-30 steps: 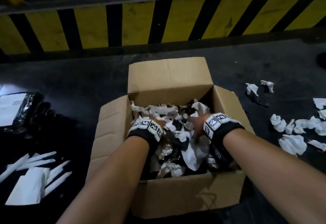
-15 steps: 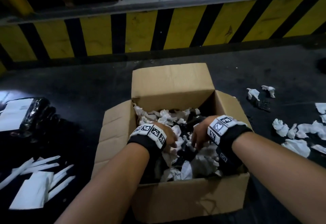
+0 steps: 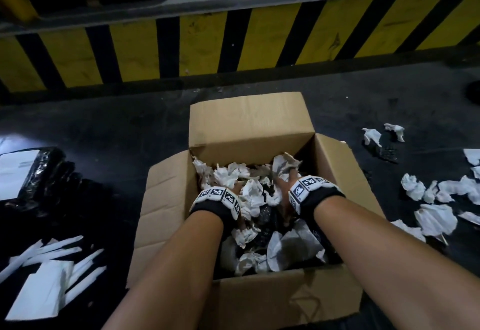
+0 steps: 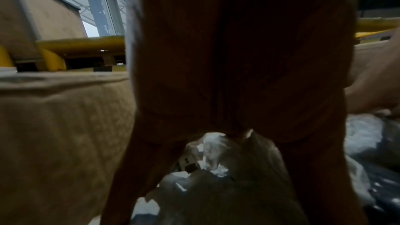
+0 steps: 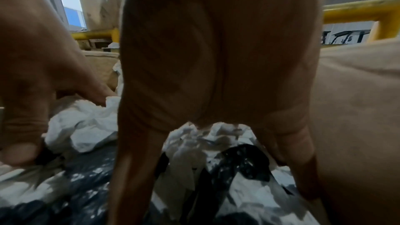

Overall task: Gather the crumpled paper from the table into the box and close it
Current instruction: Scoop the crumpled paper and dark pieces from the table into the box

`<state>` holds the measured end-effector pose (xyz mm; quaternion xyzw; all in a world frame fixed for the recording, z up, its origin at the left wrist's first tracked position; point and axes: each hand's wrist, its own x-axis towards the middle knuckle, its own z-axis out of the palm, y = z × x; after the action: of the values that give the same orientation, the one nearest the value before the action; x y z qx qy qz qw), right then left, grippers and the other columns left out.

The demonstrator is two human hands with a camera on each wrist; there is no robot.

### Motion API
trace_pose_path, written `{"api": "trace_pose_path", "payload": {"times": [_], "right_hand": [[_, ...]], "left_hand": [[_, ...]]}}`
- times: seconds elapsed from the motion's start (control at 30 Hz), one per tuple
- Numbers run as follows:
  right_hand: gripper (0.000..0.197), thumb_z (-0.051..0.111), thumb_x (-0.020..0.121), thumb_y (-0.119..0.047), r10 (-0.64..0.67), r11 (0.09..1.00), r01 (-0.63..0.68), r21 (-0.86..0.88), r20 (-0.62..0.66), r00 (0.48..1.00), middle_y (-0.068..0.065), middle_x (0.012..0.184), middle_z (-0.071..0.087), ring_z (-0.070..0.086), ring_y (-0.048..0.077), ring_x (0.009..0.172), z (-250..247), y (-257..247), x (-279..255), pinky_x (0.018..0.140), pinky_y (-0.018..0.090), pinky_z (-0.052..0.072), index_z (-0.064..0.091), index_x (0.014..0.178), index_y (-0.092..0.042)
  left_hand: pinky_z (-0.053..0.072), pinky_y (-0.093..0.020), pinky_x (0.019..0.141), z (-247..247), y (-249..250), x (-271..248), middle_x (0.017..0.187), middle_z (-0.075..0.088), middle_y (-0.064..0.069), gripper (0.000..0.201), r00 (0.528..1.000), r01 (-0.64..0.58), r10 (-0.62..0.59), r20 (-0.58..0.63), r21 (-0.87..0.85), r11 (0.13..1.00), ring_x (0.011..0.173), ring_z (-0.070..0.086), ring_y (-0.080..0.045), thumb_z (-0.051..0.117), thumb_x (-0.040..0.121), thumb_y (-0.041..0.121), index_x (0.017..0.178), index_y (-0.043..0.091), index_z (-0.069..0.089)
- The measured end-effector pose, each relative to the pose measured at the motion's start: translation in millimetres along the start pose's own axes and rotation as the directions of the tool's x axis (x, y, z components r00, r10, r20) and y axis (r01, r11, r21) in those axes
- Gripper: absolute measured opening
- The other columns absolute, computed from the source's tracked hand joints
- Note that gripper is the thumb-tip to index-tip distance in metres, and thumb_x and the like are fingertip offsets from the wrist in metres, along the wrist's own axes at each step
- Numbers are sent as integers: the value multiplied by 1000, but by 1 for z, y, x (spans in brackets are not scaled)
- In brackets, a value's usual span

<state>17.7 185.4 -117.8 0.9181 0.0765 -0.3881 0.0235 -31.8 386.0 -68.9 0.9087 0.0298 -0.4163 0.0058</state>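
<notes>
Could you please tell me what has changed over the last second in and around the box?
Both hands, left hand and right hand, shifted slightly within the white crumpled paper inside the open brown cardboard box, still pressing into it. The loose crumpled paper pieces on the dark table stayed put; the flaps remain open.

The head view looks forward and down from above the near wall of the box (image 3: 285,301), taking in the whole open top. Each wrist view sits inside the box, pressed close behind its own palm, facing the far wall; all three share the crumpled paper (image 3: 250,192) inside
</notes>
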Motion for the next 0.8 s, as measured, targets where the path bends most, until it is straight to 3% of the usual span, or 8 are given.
{"api": "trace_pose_path", "payload": {"times": [0.07,0.13,0.23,0.37,0.43,0.53,0.6,0.8], "right_hand": [[148,91,43,-51,-22,999,23,-44,8,1000,12,161,-28,20,52,144,-4,-4,-10,95,72,42,-12,150,-49],[131,87,62,-40,-13,998,15,-58,30,999,12,161,-28,14,50,147,-8,-3,-16,99,70,41,-7,153,-45],[105,77,78,-40,-35,991,37,-129,17,999,12,166,-1,24,43,146,-19,4,-29,103,61,43,8,158,-30],[111,83,57,-58,-251,966,256,34,-109,962,5,155,42,52,31,131,-32,10,-36,101,48,50,28,151,-39],[89,83,70,-39,-286,938,320,136,-221,932,7,145,54,55,30,128,-39,22,-50,103,38,47,41,148,-29],[58,68,84,-23,-260,908,385,168,-496,829,6,137,59,55,26,124,-55,61,-92,98,32,44,53,140,-25],[52,65,85,-23,-217,905,391,169,-608,764,5,133,60,56,25,122,-55,110,-114,98,32,43,55,137,-28],[76,70,73,-32,81,922,169,348,-600,796,6,141,51,51,27,128,-14,286,-155,104,39,45,43,145,-30]], "left_hand": [[54,-48,78,4,0,16,146,51,-12,79,1000,12,-11,27,-17,1000,97,63,-33,74,77,28,146,48,39],[52,-43,78,4,0,28,148,50,-4,87,999,25,-23,50,-34,999,111,62,-33,82,66,41,141,54,40],[51,-44,85,10,-4,55,145,53,3,105,1000,10,-10,10,57,998,122,57,-33,85,42,65,138,52,44],[53,-49,89,-4,5,64,132,63,1,113,996,-9,26,-86,190,982,108,63,-31,66,35,89,136,40,52],[56,-45,87,-25,16,56,112,72,4,99,994,13,4,-111,152,988,99,68,-27,71,29,86,114,35,69],[61,-35,74,-54,53,11,66,71,5,36,986,-28,47,-160,118,993,69,72,-17,84,51,54,72,25,76],[58,-31,71,-67,96,-5,73,69,3,31,956,-23,57,-288,120,993,75,70,-18,83,66,37,89,21,72],[45,-52,103,-75,269,-30,145,43,-16,104,868,-257,287,-405,129,958,128,49,-42,73,64,72,147,23,34]]}}
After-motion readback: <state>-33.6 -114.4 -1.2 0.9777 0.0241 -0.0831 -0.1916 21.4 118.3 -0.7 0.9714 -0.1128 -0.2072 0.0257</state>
